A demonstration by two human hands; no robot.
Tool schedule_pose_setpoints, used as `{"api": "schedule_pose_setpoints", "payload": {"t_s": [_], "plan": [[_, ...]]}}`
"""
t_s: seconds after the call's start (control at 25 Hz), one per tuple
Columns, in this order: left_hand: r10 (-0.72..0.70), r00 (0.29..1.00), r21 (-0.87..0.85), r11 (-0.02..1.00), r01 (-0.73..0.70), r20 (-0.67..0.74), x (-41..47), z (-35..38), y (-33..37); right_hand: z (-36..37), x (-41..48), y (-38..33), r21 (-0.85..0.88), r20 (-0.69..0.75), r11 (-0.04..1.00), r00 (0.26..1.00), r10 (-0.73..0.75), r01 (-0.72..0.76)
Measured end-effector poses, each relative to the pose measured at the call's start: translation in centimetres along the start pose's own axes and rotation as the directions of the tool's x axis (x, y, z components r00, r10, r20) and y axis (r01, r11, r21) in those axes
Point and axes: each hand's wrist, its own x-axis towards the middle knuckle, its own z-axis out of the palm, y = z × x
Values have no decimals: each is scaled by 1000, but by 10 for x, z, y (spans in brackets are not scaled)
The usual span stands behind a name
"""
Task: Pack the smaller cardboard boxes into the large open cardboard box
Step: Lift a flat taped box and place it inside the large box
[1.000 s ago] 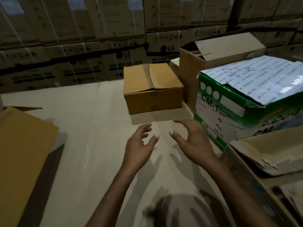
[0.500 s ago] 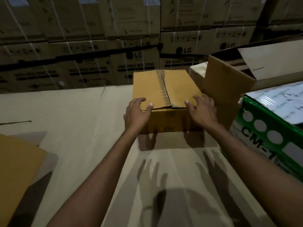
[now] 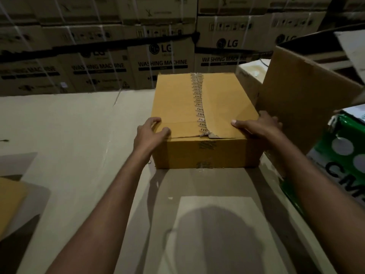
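Two bare hands gripped a small cardboard box (image 3: pixel 197 115) at its near top corners. The left hand (image 3: pixel 150 135) curled its fingers over the left corner with the thumb pressed on the lid, while the right hand (image 3: pixel 258 126) wrapped its fingers round the right edge with the thumb flat on top. The box rested on a pale work surface (image 3: pixel 79 135), its printed tape seam running away from the camera and torn at the near end. A green printed carton (image 3: pixel 339 155) stood at the right, and a tan cardboard flap (image 3: pixel 9 198) showed at the left edge. Just beside the small box's right side stood an open cardboard box (image 3: pixel 292 99), one flap raised. Behind, strapped washing-machine cartons (image 3: pixel 162 64) formed a wall.
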Motion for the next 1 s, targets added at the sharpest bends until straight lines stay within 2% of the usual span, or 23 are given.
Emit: {"api": "schedule_pose_setpoints", "payload": {"t_s": [0.16, 0.24, 0.32, 0.4, 0.56, 0.76, 0.88, 1.0], "plan": [[-54, 998, -37, 998, 56, 42, -50, -12, -11, 2, -39, 9, 160, 74, 986, 996, -58, 45], [-125, 992, -65, 990, 126, 21, -76, -25, -17, -5, -73, 13, 209, 87, 975, 991, -98, 78], [-232, 972, -107, 968, 228, -22, -107, -39, -30, -9, -110, 29, 229, 109, 970, 988, -111, 84], [-247, 968, -155, 958, 240, -33, -146, -54, -45, -10, -159, 44, 232, 72, 966, 989, -130, 110], [-130, 990, -365, 925, 103, -51, -227, -90, -53, -19, -247, 66, 308, -80, 932, 982, -172, 189], [37, 987, -411, 906, -100, -159, -322, -135, -48, -61, -338, 86, 387, -236, 867, 943, -234, 312], [184, 955, -397, 878, -267, -234, -357, -156, -44, -85, -371, 89, 502, -198, 799, 943, -266, 330], [238, 936, -414, 848, -331, -261, -382, -172, -40, -95, -400, 96, 494, -133, 796, 935, -328, 349]]}}
